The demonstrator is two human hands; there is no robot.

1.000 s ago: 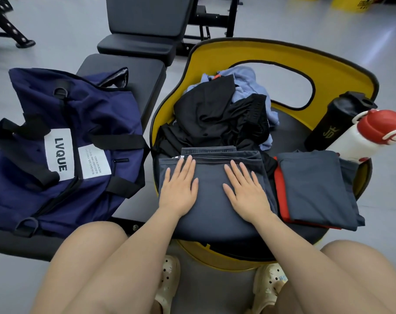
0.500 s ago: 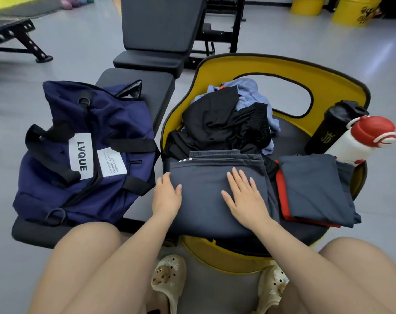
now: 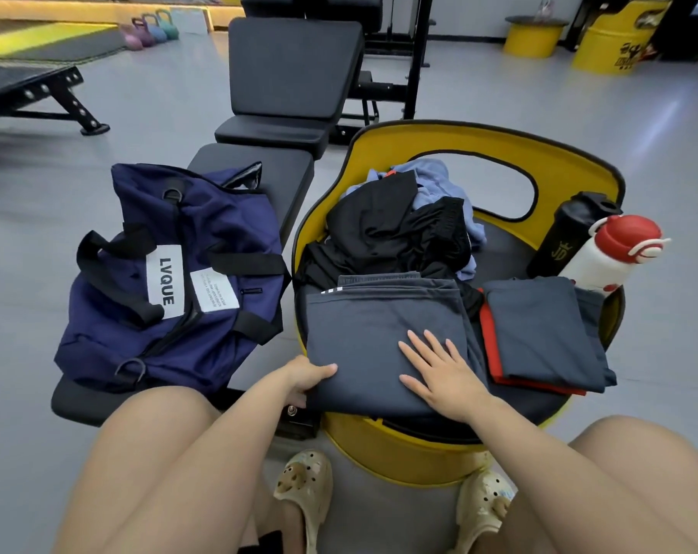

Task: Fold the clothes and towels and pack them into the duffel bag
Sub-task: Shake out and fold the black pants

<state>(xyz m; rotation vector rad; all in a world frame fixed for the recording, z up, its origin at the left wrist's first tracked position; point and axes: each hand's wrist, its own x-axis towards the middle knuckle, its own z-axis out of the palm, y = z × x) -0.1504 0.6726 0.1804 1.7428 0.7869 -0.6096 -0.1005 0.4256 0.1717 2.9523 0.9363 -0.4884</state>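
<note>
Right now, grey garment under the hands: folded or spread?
Folded: the grey garment lies as a neat rectangle with stacked layers at its top edge.

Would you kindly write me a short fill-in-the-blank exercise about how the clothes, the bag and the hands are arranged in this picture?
1. The navy duffel bag lies on a black ____.
2. The right hand rests flat on the folded ____ garment.
3. The left hand grips that garment's ____ edge.
4. The white bottle has a ____ cap.

Missing words: bench; dark grey; left; red
</note>
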